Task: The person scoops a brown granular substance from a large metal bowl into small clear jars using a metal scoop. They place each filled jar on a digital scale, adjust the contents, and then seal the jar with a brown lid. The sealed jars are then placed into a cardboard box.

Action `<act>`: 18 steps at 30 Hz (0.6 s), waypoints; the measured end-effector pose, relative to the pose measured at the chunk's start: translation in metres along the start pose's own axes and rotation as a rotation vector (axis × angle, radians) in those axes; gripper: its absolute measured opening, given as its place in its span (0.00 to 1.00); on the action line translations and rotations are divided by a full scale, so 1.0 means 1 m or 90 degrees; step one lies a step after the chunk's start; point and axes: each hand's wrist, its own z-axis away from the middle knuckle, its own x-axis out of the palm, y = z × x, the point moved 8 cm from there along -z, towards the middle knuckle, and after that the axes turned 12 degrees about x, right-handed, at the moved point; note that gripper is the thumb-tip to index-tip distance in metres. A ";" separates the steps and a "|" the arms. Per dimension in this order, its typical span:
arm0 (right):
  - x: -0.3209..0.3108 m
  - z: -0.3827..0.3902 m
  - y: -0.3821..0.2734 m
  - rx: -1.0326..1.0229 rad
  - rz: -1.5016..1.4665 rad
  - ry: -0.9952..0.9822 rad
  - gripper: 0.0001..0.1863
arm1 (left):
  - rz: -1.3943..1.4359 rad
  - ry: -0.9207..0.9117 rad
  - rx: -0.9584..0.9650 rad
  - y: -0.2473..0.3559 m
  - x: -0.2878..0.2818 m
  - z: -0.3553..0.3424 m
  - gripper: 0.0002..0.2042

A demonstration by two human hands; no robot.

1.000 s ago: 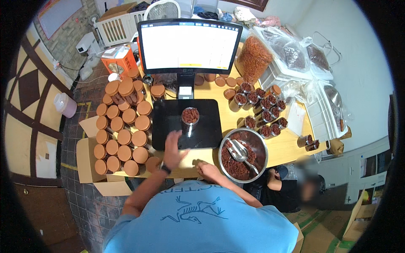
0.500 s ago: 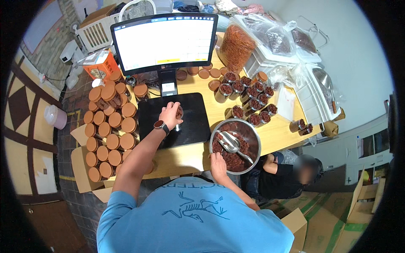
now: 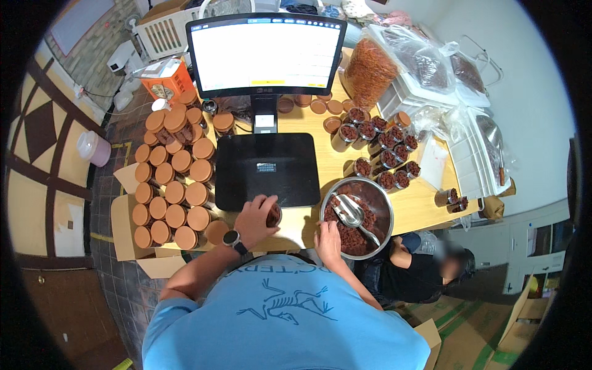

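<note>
My left hand (image 3: 254, 221) is closed round a small clear jar (image 3: 275, 216) of dark reddish-brown crumbly pieces. It is lidless and sits at the front edge of the black scale platform (image 3: 234, 179). My right hand (image 3: 328, 240) grips the near-left rim of a steel mixing bowl (image 3: 389, 213), its fingertips partly hidden. In that bowl lie the same brown pieces (image 3: 350, 239) and a metal scoop (image 3: 349, 211). Left of the platform stand many jars with terracotta-coloured lids (image 3: 176, 192), packed closely together.
Open filled jars (image 3: 388, 159) stand beyond the bowl, with two more (image 3: 447, 197) at the table's right edge. Loose lids (image 3: 317, 106) lie behind the monitor stand. A lit monitor (image 3: 265, 55) rises at the back. Someone in black (image 3: 410, 274) sits low at right.
My left hand has drawn the jar off the middle of the platform, toward me and slightly right. My right hand stays at the bowl's rim. The whole view has shifted a little.
</note>
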 end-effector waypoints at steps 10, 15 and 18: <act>0.013 0.010 -0.007 -0.005 -0.034 -0.023 0.19 | -0.023 0.041 -0.038 -0.024 -0.016 -0.025 0.45; 0.013 0.015 -0.003 0.005 -0.008 -0.037 0.21 | -0.034 0.066 -0.055 -0.065 -0.016 -0.087 0.46; 0.016 0.016 0.001 0.003 -0.011 -0.033 0.22 | -0.042 0.025 -0.100 -0.092 -0.002 -0.113 0.49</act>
